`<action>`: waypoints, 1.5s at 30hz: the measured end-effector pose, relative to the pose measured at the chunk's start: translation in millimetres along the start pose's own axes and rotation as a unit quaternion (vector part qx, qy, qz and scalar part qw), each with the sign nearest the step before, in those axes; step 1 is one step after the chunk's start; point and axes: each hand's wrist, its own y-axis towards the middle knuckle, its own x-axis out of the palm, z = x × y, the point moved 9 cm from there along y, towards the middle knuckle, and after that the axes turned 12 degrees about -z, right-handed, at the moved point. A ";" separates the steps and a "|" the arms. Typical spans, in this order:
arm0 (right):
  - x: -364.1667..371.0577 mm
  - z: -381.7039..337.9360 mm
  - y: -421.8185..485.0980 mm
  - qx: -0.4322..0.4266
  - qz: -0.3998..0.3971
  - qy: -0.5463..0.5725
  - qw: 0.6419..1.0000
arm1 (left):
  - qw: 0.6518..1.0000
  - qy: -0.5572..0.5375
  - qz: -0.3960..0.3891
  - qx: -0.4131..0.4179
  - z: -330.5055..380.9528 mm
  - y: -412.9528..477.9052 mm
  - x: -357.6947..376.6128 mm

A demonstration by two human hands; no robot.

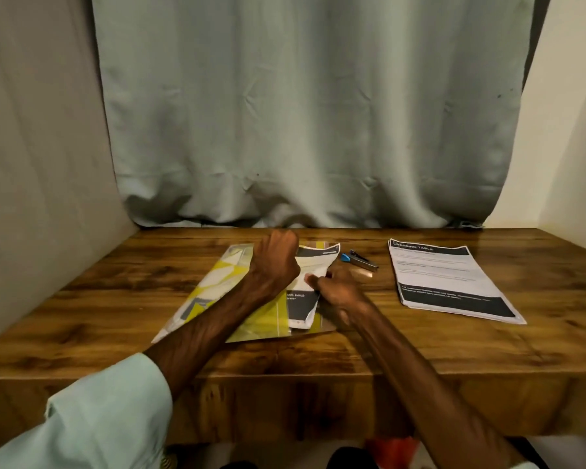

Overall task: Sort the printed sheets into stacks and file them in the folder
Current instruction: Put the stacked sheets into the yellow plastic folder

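- The left hand is curled; holding what, I cannot tell.
- The right hand pinches the sheets; slide them flat into the folder, toward 9 o'clock.

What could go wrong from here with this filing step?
1. The sheets between the left hand and right hand lie skewed on the yellow folder, bottom edge curled; pushing could crease them.
2. The stapler lies close beside the right hand; a sweep might knock it.

folder partly covered, stack text seemingly illegible
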 end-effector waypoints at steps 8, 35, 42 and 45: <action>-21.8 3.3 -0.7 0.047 0.024 -0.020 0.998 | 1.000 -0.005 0.001 0.006 -3.2 1.7 -0.7; 0.5 19.6 35.8 0.053 0.030 -0.081 0.995 | 1.000 -0.004 -0.003 0.005 0.9 -3.8 3.3; 0.3 0.1 44.5 0.009 0.065 -0.329 0.942 | 1.000 -0.012 -0.002 0.002 0.8 -6.5 1.3; -0.7 -2.7 43.5 -0.024 0.104 -0.381 0.919 | 1.000 -0.013 0.001 0.001 2.0 -8.4 0.0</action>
